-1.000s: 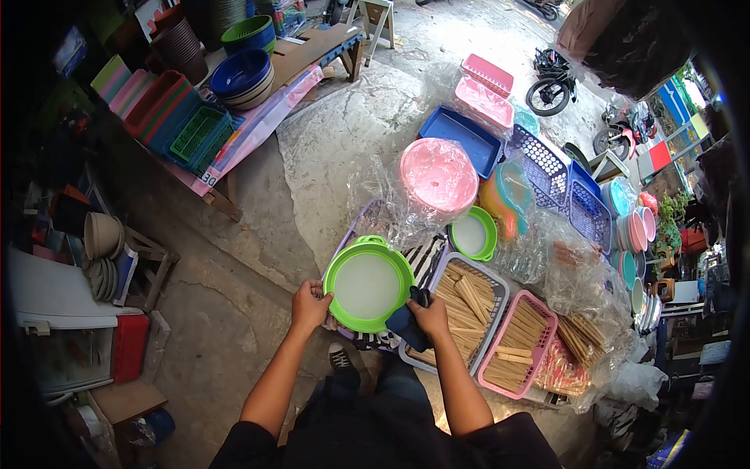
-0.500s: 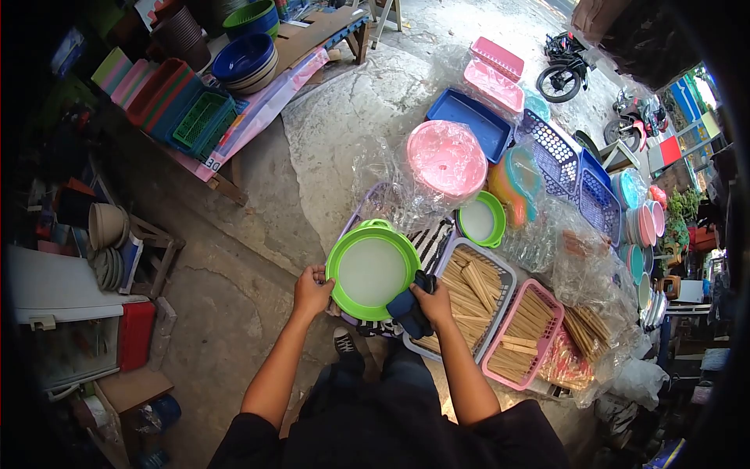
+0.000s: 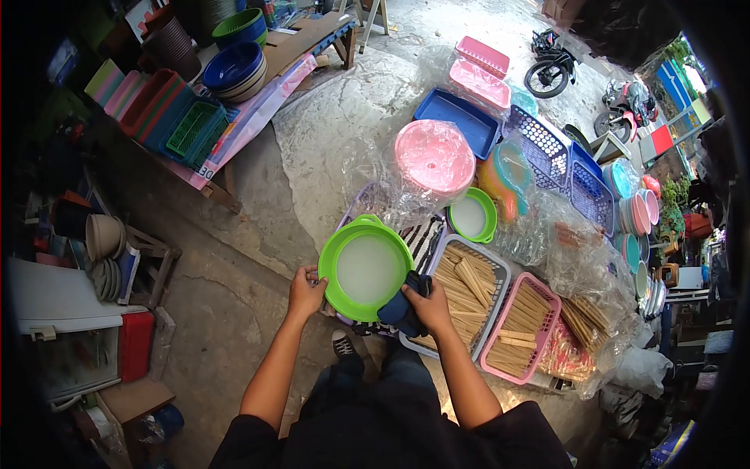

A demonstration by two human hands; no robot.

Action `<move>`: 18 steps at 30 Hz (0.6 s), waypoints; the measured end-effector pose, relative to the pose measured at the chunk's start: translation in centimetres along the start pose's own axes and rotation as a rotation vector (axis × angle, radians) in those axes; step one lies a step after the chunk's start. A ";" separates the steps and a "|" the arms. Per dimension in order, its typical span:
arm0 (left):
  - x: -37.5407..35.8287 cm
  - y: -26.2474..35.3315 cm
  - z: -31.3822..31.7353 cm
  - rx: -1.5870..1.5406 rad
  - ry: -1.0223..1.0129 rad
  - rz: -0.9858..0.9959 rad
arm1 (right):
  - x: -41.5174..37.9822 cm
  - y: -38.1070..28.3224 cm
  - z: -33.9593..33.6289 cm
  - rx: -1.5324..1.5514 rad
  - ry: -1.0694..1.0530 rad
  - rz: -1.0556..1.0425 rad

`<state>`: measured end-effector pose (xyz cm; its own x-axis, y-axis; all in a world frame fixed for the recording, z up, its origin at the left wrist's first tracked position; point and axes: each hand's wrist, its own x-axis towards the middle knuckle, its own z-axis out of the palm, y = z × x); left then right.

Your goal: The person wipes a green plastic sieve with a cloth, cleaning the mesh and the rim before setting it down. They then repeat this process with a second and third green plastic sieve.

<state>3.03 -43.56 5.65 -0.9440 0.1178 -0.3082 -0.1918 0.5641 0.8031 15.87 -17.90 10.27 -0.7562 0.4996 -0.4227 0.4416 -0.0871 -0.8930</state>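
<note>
A round green basin-like sieve point(image 3: 367, 270) with a whitish bottom is held out before me, tilted slightly. My left hand point(image 3: 308, 290) grips its left rim, fingers curled behind it. At the lower right of the rim, my right hand point(image 3: 427, 305) is closed on a dark blue cloth point(image 3: 400, 313), which touches the sieve. Another, smaller green sieve point(image 3: 471, 215) lies beyond to the right. Beside my right hand is a grey basket point(image 3: 461, 293) of wooden sticks, and next to it a pink basket point(image 3: 519, 328) with more sticks.
Pink basins point(image 3: 434, 156) in plastic wrap, a blue tray point(image 3: 457, 121) and blue baskets point(image 3: 539, 148) stand ahead. A table point(image 3: 301, 43) with stacked tubs is at upper left. A white cabinet point(image 3: 66, 293) with a red part stands left. Motorcycles point(image 3: 547, 76) are parked at upper right.
The view has shifted a little, so the surroundings sit slightly further left. The green sieve has moved slightly left and up in view, still held by both hands.
</note>
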 end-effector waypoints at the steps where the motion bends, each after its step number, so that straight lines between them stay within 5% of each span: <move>1: 0.0 0.0 0.0 -0.020 0.000 -0.003 | -0.4 -0.2 0.0 -0.014 -0.002 -0.025; 11: -1.2 0.4 -0.3 -0.062 -0.021 0.039 | -4.1 -1.8 1.1 -0.115 -0.054 -0.075; 14: -2.0 0.8 -0.8 -0.222 0.022 0.024 | -5.3 -1.5 1.3 -0.194 0.085 -0.203; 18: -3.5 0.7 -3.3 -0.594 -0.158 0.085 | -7.9 -5.0 -0.2 0.114 -0.039 0.037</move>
<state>5.34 -46.32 8.98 -0.9201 0.2876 -0.2659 -0.2772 0.0014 0.9608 19.71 -21.21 18.09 -0.7599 0.4603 -0.4591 0.4132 -0.2033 -0.8877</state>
